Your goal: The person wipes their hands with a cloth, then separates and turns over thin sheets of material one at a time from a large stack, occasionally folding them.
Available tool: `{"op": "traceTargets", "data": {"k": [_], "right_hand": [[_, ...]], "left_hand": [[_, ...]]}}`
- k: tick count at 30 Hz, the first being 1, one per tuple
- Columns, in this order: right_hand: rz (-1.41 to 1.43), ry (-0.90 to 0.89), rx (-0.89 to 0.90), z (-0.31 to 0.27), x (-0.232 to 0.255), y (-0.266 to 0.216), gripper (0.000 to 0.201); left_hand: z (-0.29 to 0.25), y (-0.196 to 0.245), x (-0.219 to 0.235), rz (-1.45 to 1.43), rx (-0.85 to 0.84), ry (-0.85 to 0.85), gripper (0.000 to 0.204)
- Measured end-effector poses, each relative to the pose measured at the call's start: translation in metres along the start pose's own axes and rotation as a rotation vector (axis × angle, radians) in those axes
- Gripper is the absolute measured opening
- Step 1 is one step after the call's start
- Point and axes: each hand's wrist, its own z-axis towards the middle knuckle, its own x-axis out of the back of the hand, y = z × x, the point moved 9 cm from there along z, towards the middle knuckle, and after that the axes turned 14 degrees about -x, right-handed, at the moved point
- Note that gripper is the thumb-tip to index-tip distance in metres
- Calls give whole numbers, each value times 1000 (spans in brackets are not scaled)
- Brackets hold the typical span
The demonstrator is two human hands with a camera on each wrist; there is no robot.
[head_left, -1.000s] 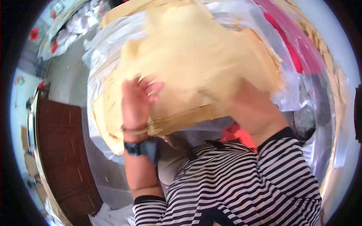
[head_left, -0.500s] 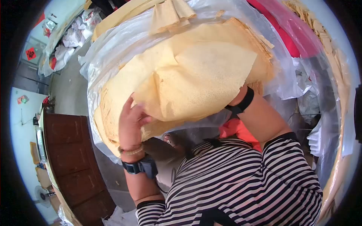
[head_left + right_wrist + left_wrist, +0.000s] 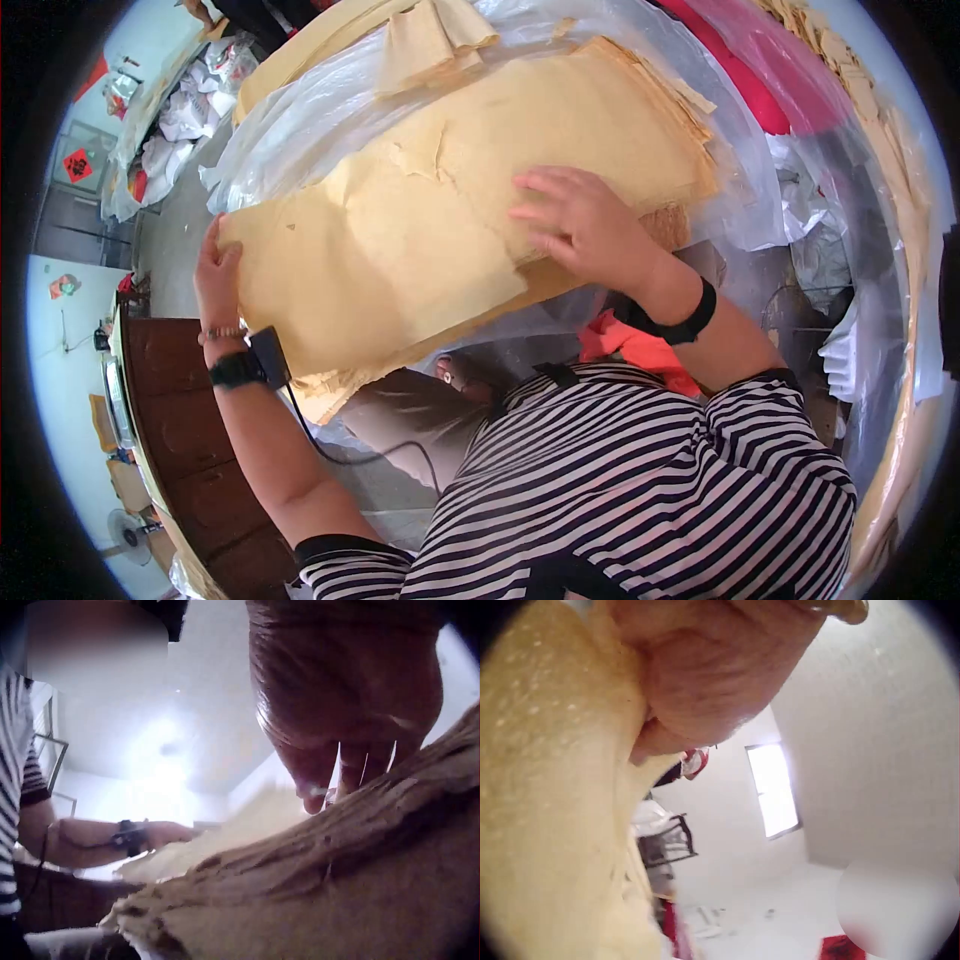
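Note:
A wide, thin, pale-yellow sheet (image 3: 400, 240) with a wrinkled, slightly torn surface lies over a stack of similar sheets (image 3: 655, 120) in front of the person. My left hand (image 3: 215, 280) pinches the sheet's left edge, thumb and fingers on either side of it. In the left wrist view that hand (image 3: 705, 675) grips close beside the sheet's surface (image 3: 555, 787). Toward the right part of the sheet, my right hand (image 3: 595, 225) lies with fingers extended, holding nothing. The right wrist view has its fingers (image 3: 352, 769) pointing down behind the stack's layered, ragged edge (image 3: 315, 862).
Clear plastic film (image 3: 300, 135) spreads under and around the stack. A smaller folded piece (image 3: 430, 45) lies beyond it. Pink-red material (image 3: 745, 75) is at the far right. A brown wooden cabinet (image 3: 185, 430) stands on the left. A cable (image 3: 350, 460) hangs from the left wrist device.
My left hand has moved outward to the left with the sheet's edge, and the sheet now lies flatter. My right hand has come out from under the sheet onto its top.

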Motion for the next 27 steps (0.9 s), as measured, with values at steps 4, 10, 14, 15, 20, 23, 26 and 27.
{"op": "traceTargets", "data": {"k": [4,10,14,15,20,23,26,27], "right_hand": [[-61,16,-101,-20,10,3,57],[-219,57,-92,-30,24,26,64],[-185,65,-57,-24,27,23,61],[-184,108,-35,-25,31,15,57],[231,93,-148,-51,25,-1,23],[698,-377,-649,-82,-38,21,15],[833,-587,-834,-110,-74,30,22],[812,-588,-828,-116,-79,32,24]], "left_hand": [[-7,95,-24,743,-257,-13,51],[-100,183,-154,461,-600,-364,70],[-97,172,-161,427,-566,-317,73],[-97,176,-163,411,-558,-314,74],[-121,258,-214,331,-670,-370,95],[-129,262,-208,341,-750,-347,82],[-135,231,-179,367,-600,-253,60],[-135,222,-165,316,-594,-183,54]]}}
